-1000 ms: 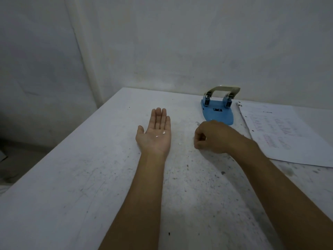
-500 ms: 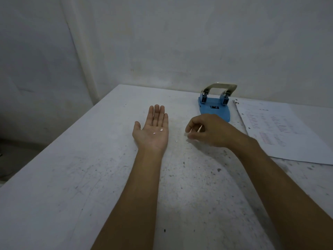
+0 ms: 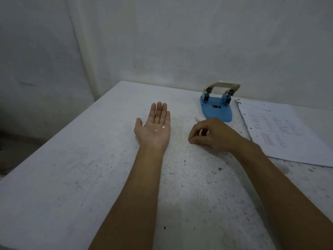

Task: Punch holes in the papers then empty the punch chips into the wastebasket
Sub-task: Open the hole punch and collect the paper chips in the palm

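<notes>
My left hand [image 3: 155, 129] lies palm up and flat on the white table [image 3: 90, 168], fingers straight, with two small white punch chips [image 3: 159, 129] resting on the palm. My right hand [image 3: 210, 135] is curled, with thumb and forefinger tips pinched together on the tabletop. Whether anything is between them is hidden. One loose chip [image 3: 177, 139] lies on the table just left of those fingertips. The blue hole punch [image 3: 216, 110] with a metal lever stands beyond my right hand. Printed papers [image 3: 281, 134] lie to its right.
The table is scuffed and speckled with dark marks. Its left edge runs diagonally, with the floor [image 3: 10, 150] below. A bare wall [image 3: 180, 42] stands directly behind the punch and papers. No wastebasket is in view.
My right hand lifted slightly from the table with its fingers pinched, then came back down and a little toward me. My left hand stayed flat with the same two chips.
</notes>
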